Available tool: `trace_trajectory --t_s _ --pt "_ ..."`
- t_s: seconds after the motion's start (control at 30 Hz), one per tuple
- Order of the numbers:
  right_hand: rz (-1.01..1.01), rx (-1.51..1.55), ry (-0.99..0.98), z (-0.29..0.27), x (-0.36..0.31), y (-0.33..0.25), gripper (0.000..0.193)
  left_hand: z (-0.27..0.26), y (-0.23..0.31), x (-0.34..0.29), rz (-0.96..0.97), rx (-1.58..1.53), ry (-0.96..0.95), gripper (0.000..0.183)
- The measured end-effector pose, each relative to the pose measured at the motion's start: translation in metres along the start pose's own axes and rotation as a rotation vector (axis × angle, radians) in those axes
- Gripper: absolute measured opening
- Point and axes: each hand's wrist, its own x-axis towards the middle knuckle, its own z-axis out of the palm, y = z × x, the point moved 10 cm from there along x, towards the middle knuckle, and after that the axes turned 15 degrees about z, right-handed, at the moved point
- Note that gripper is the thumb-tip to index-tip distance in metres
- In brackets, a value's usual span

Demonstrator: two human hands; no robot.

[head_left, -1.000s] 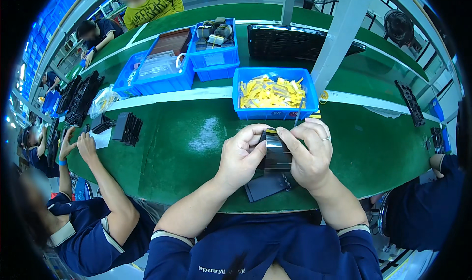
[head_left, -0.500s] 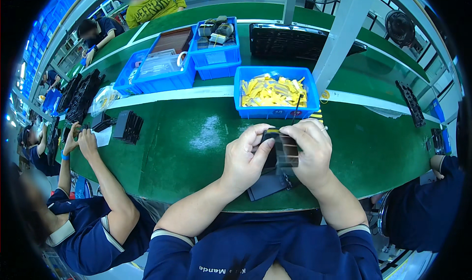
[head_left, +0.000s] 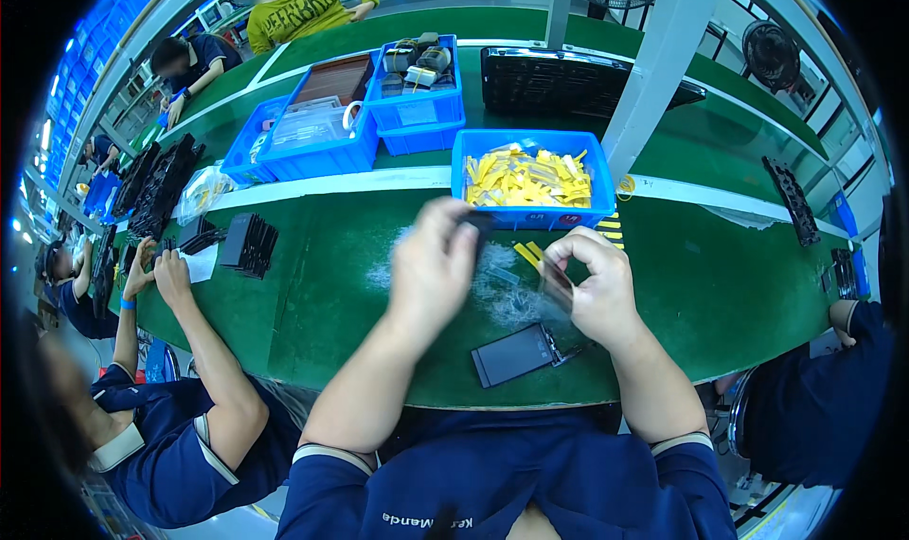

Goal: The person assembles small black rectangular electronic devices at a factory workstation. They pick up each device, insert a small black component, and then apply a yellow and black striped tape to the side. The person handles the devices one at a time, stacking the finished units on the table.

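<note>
My left hand [head_left: 428, 267] is up off the table, smeared by motion, with its fingers closed on a small dark flat piece [head_left: 479, 224]. My right hand [head_left: 598, 289] pinches a thin dark, glossy strip-like sheet [head_left: 557, 286] between thumb and fingers. Yellow tabs [head_left: 530, 253] show just beside that sheet; whether they are joined to it I cannot tell. Between my forearms a dark rectangular screen panel [head_left: 511, 354] lies flat near the table edge, a short flex cable at its right end. A small clear film [head_left: 502, 275] lies beyond it.
A blue bin [head_left: 525, 220] of yellow-tabbed strips stands straight ahead, beside a white post [head_left: 663, 76]. More blue bins [head_left: 327, 156] stand farther left. A co-worker's hands [head_left: 159, 273] work at the left, near a stack of black panels [head_left: 248, 244].
My hands have moved apart. The left has swung left and away with the dark piece; the right keeps the glossy sheet. The panel and clear film on the table are now uncovered.
</note>
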Motion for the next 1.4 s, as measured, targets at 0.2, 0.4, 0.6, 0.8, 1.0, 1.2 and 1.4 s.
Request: trace_trajectory --t_s 0.2,0.4,0.6,0.8,1.0,1.2,1.4 --pt "0.276 0.227 -0.056 0.007 0.005 0.045 0.021 -0.074 -0.099 0.015 -0.309 0.584 -0.178 0.027" --pt "0.35 0.258 -0.125 0.016 0.004 0.048 0.032 -0.025 -0.015 0.022 0.04 0.071 -0.109 0.026" --pt "0.253 0.133 -0.208 0.021 0.005 0.039 0.03 0.03 0.033 0.003 0.181 -0.188 -0.315 0.019" --pt "0.265 0.264 -0.137 0.01 0.006 0.041 0.025 0.056 -0.012 -0.019 -0.324 -0.709 -0.303 0.019" --pt "0.432 0.609 -0.03 -0.003 0.008 0.057 0.021 0.061 -0.044 -0.03 -0.228 -0.075 -0.397 0.014" --pt "0.314 0.468 0.035 -0.012 0.007 0.041 0.02 0.054 -0.007 -0.02 0.13 0.389 -0.394 0.019" --pt "0.104 0.144 0.145 -0.022 0.005 0.019 0.016 0.093 0.043 -0.055 0.138 0.17 -0.9 0.05"
